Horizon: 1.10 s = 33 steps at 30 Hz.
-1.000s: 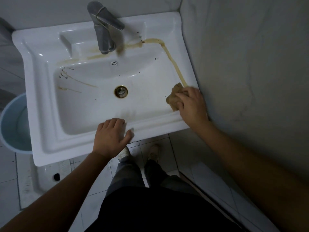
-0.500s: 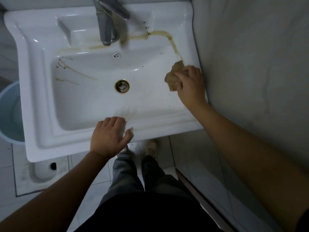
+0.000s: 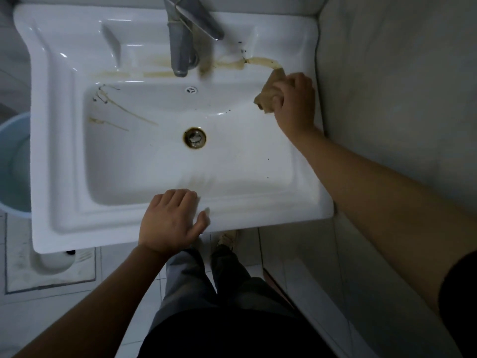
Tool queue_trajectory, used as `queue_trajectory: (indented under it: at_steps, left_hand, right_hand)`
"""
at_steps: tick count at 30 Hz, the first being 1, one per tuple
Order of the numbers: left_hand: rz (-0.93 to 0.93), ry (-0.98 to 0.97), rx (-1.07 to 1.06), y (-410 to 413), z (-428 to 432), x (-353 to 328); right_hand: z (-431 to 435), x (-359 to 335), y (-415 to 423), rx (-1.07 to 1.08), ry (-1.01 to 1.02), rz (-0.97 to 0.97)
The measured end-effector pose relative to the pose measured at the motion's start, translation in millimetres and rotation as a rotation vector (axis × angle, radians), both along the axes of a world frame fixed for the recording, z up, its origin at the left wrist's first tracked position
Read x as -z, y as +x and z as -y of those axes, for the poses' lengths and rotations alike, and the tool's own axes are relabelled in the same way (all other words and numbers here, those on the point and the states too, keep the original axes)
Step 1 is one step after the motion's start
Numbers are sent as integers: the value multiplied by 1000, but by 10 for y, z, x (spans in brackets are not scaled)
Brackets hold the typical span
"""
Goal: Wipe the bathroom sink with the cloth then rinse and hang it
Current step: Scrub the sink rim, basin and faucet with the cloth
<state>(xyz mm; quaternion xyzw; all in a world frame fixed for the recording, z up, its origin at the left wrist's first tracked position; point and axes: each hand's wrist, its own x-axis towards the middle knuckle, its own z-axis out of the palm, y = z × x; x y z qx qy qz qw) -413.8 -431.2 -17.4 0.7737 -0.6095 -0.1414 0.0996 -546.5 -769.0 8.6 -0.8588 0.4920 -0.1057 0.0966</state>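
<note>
A white ceramic sink (image 3: 56, 156) fills the view, its basin streaked with brown stains at the left and along the back ledge. My right hand (image 3: 295, 104) grips a crumpled tan cloth (image 3: 267, 93) at the sink's back right rim, pressed at the end of a brown streak (image 3: 258, 62). My left hand (image 3: 171, 223) rests flat on the front rim, fingers curved over the basin edge, holding nothing. A grey metal faucet (image 3: 183, 42) stands at the back centre. The drain (image 3: 195, 138) has a rusty ring.
A grey wall (image 3: 400, 99) runs close along the sink's right side. A light blue bucket (image 3: 13, 164) stands on the floor at the left. Below the sink are white floor tiles, a floor drain recess (image 3: 51, 264) and my legs and shoes.
My right hand has slid the cloth along the right rim toward the back of the sink, and the brown streak there is shorter. My left hand has stayed on the front rim.
</note>
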Motion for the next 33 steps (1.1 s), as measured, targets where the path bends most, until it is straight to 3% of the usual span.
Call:
queue_trajectory:
  at_steps: [7,18,23,29,33]
  left_hand:
    - [-3,-21,-11,-13,13,-24]
    - [30,-20,-13,-30,13,-33]
    - [10,-12,-17,-27,9,11]
    - [14,-52,-21,-31,-4,42]
    - [12,-46,-18,-25,4,47]
  right_hand:
    - [67,129,790,152,-17,297]
    - [-236,240,857,-258,1,101]
    - [-32,244,681,-125,-56,-47]
    - [-49,190,1262,43,-7,-75]
    - [-117,198,1287,-51,-29,-93]
